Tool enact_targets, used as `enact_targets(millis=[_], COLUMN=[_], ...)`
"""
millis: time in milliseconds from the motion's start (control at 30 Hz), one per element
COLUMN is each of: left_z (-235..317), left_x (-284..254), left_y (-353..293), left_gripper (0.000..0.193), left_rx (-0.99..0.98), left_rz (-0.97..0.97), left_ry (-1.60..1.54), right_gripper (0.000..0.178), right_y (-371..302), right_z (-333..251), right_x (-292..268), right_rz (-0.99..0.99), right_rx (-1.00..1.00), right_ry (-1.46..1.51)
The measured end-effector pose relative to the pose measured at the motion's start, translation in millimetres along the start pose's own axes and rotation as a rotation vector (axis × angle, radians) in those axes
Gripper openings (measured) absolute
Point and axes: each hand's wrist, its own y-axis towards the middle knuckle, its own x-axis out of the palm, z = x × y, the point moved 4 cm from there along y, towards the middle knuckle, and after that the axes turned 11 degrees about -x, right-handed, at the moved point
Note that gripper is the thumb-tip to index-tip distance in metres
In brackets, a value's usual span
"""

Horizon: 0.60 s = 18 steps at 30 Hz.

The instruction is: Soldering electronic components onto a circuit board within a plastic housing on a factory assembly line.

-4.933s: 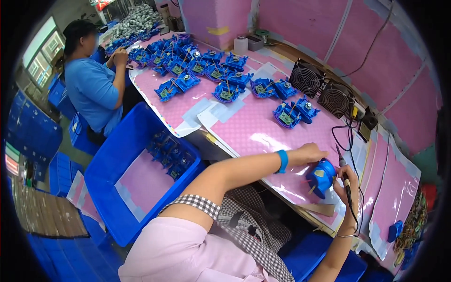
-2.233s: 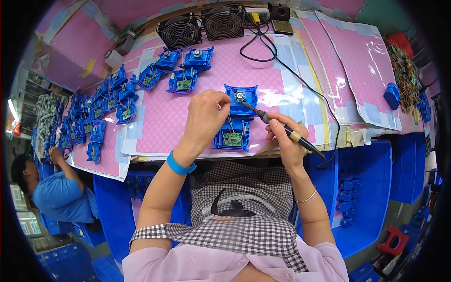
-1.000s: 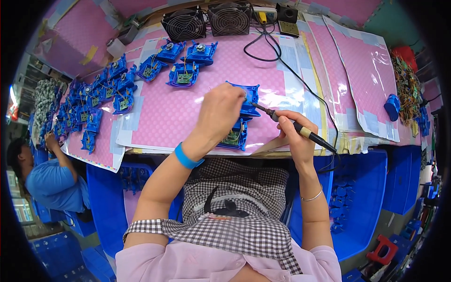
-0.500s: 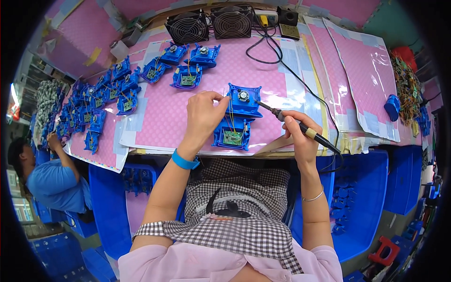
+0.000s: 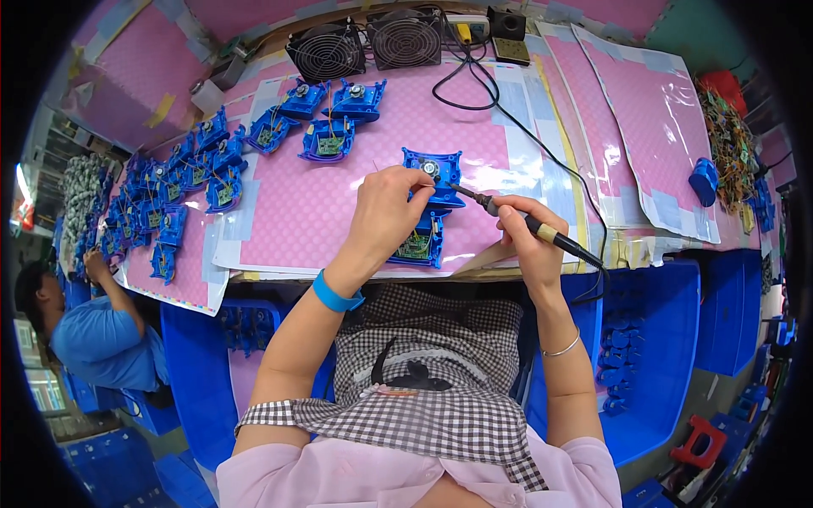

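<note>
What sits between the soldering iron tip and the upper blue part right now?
Nothing visible does. The soldering iron in the right hand points its tip at the upper blue part. The left hand rests beside that part, left of the tip's path.

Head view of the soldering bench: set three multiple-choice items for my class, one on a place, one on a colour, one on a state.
1. Where do the two black fans stand?
A. at the mat's far edge
B. in a blue bin
C. on the person's lap

2. What colour is the wristband on the left hand?
A. red
B. blue
C. yellow

3. How is the soldering iron held?
A. lying loose on the mat
B. hanging by its cord
C. gripped in the right hand, tip at the blue part

Answers: 1 A, they stand beyond the parts; 2 B, plainly blue; 3 C, fingers wrap its handle.
</note>
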Motion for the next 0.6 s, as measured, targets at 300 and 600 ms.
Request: enact_targets(millis=[300, 600], left_z=[5.3, 5.0], left_x=[5.5, 6.8], left_y=[2.1, 2.1], left_gripper=[0.011, 0.011], left_rx=[-0.044, -0.017], left_rz=[-0.115, -0.09], left_ry=[0.122, 0.121], right_gripper=[0.017, 0.017], right_y=[-1.2, -0.7], right_z=[-1.5, -7.4], right_x=[1.0, 0.1], right_rz=[0.007, 0.021], right_rx=[0.011, -0.016], right_ry=[-0.002, -0.001])
